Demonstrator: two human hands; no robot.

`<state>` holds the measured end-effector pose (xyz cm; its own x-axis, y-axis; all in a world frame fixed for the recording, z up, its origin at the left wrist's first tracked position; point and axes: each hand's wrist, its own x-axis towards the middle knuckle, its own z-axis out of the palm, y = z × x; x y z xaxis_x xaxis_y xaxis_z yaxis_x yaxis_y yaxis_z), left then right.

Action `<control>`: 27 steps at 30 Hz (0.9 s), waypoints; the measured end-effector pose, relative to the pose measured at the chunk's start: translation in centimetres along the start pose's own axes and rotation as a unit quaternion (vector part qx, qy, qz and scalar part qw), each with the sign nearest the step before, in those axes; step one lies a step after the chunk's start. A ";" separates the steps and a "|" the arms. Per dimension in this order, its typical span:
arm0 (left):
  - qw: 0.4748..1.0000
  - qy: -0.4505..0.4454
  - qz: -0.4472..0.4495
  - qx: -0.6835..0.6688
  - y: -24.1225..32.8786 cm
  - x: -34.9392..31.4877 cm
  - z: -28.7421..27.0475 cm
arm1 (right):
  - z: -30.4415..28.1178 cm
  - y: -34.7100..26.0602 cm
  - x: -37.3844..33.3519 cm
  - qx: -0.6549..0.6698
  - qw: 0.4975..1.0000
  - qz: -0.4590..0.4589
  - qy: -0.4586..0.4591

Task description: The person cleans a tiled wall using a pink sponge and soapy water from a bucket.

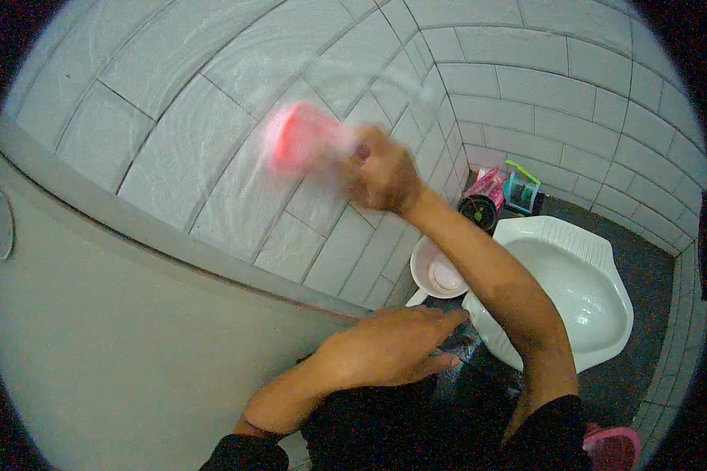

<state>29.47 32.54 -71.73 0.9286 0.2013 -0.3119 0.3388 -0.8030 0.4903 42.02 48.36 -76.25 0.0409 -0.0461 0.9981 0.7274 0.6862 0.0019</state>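
Observation:
My right hand is closed around a pink scrubbing brush, blurred by motion, against the tiled wall. Its exact shape and bristles cannot be made out. Whitish, curved streaks of suds cover the tiles around it. Lower down, my left hand is held out with its fingers extended and nothing in it. Its fingertips appear close to the rim of the white squat toilet pan; whether they touch anything is unclear.
Beside the pan stands a white dipper with a handle. Behind it are a round black container, a pink packet and a bluish holder with a green top. A grey door borders the left; a pink tub sits lower right.

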 end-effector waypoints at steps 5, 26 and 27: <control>0.998 -0.046 -0.046 -0.006 0.6 0.4 -1.1 | -1.6 4.6 -1.3 -0.092 0.932 0.349 0.004; 0.999 -0.043 0.016 -0.006 1.5 -0.2 -0.3 | -1.1 -0.6 -5.5 0.017 0.941 0.337 -0.016; 0.999 -0.049 0.014 -0.004 1.5 -0.3 -0.4 | -0.9 -2.0 -4.8 0.043 0.941 0.335 -0.020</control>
<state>29.78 31.53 -70.60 0.9184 0.1236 -0.3758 0.3151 -0.8027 0.5063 40.99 46.58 -81.11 0.4432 0.4442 0.7787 0.4896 0.6077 -0.6253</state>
